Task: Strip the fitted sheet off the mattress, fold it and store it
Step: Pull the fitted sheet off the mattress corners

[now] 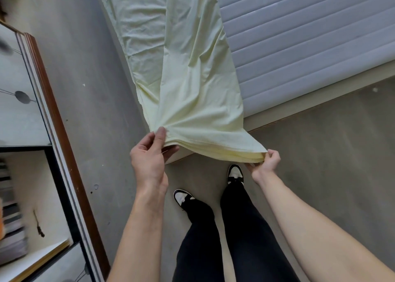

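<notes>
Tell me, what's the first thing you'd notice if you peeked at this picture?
First, the long pale yellow sheet, folded into a strip that runs down the middle from the top edge to the person's hands. The left hand pinches one near corner and the right hand pinches the other. To the right lies the bare grey ribbed mattress, and below, two black-and-white shoes stand on the grey floor.

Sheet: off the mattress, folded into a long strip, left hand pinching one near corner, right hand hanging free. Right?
Not quite. The right hand is not free: its grip is pinched on the other near corner of the sheet. The rest holds: the head view shows the sheet off the bare mattress, folded into a long strip, with the left hand pinching one near corner.
</notes>
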